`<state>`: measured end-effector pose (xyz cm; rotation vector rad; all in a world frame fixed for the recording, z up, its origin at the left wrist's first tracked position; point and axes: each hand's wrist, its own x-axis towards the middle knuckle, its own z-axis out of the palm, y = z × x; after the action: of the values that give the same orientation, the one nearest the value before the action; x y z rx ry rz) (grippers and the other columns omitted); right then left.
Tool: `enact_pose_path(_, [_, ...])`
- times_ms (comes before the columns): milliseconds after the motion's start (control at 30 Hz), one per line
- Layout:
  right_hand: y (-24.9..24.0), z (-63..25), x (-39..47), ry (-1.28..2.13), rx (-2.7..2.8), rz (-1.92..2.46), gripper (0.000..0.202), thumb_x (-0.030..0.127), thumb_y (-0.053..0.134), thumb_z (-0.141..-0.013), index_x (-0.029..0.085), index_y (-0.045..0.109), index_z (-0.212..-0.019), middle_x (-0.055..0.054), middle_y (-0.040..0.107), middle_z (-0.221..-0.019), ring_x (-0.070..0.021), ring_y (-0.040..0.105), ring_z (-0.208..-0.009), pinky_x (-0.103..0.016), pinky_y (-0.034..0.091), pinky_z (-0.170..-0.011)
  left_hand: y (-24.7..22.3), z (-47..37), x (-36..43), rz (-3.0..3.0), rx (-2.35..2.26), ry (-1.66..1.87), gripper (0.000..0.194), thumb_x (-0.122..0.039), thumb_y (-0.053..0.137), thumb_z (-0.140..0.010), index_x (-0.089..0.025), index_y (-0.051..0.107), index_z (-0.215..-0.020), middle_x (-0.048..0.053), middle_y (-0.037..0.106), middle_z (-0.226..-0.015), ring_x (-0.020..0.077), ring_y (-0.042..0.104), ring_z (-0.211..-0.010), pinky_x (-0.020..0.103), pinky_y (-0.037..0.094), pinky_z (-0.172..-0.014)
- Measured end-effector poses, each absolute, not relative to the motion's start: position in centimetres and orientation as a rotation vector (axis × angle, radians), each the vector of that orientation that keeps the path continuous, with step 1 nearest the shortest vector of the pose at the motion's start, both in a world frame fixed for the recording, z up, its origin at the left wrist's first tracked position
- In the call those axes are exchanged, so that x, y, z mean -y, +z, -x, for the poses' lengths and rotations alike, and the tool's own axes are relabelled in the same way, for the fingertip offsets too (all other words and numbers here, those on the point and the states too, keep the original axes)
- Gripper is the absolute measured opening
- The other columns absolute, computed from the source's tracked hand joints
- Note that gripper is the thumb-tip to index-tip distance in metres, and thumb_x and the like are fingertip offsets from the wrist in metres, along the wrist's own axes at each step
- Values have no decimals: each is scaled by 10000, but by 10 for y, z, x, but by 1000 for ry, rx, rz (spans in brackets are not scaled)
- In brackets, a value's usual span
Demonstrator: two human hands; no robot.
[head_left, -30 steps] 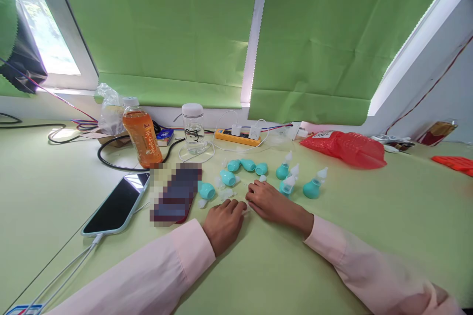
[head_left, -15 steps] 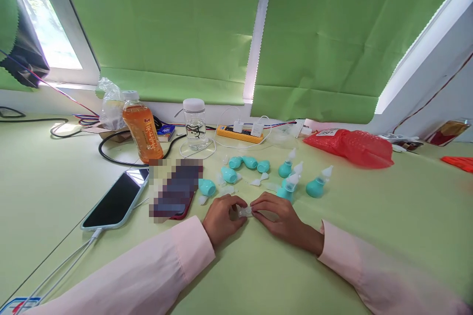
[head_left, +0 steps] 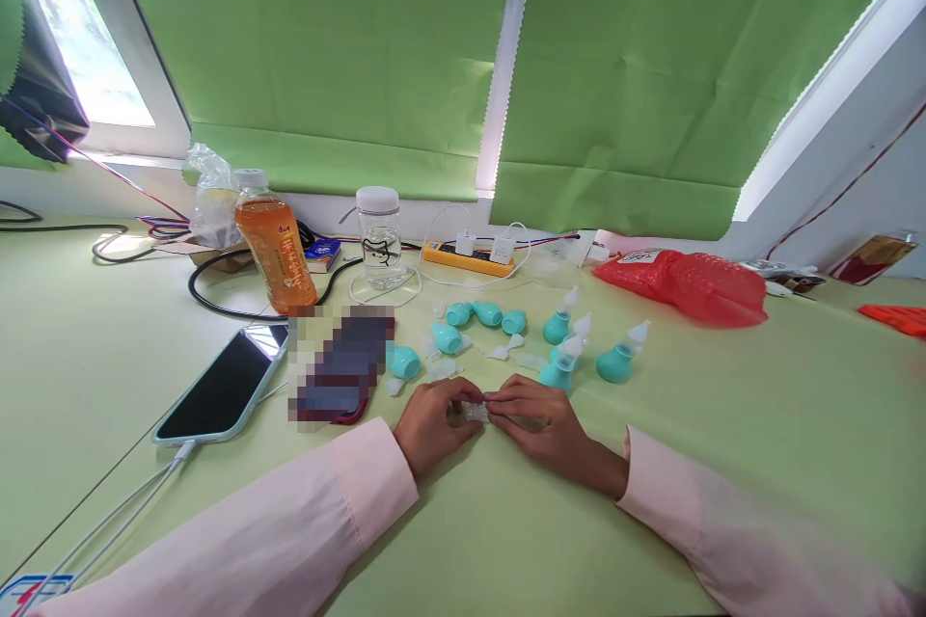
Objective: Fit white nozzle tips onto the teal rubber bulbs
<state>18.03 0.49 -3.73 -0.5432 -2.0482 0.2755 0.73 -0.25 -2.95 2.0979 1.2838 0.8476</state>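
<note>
My left hand [head_left: 438,426] is closed, thumb and fingers pinching a small clear plastic piece [head_left: 476,412] low over the table. From the other side, the fingertips of my right hand [head_left: 539,419] are closed on its right end, which they partly hide. Just beyond the hands lie several loose turquoise bulbs [head_left: 447,338] on their sides, with translucent nozzle tips [head_left: 499,353] scattered among them. To the right, several turquoise bulbs with clear nozzles fitted, like nasal aspirators [head_left: 616,362], stand upright.
Left of the hands lie a dark red phone [head_left: 354,366], partly blurred out, and a charging phone [head_left: 221,390] with white cables. Behind stand an orange drink bottle [head_left: 276,246], a white-lidded water bottle [head_left: 380,241] and a yellow power strip [head_left: 455,257]. A red plastic bag [head_left: 687,287] lies back right.
Both hands stay around the clear piece, the right fingertips slightly further left over it. The whole view has shifted a little; the bulbs and nozzles lie as before.
</note>
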Motion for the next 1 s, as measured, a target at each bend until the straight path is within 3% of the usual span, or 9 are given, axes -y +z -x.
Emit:
enact_pose_path(767, [-38, -179, -2, 370, 2032, 637, 187, 87, 577, -702, 208, 639, -829, -17, 675, -766, -148, 567, -692, -308, 511, -614, -28, -7, 4, -2167, -1302, 814, 244, -176, 621, -629, -185, 659, -870, 14, 670, -743, 141, 558, -650, 235, 421, -620])
enact_pose_path(1000, [-36, -179, 2, 283, 2060, 718, 288, 111, 548, -722, 195, 585, -995, -37, 649, -793, -159, 562, -723, -306, 501, -612, -26, -7, 4, -2100, -1291, 808, 237, -188, 629, -624, -189, 641, -861, 12, 676, -811, 147, 590, -687, 243, 455, -651])
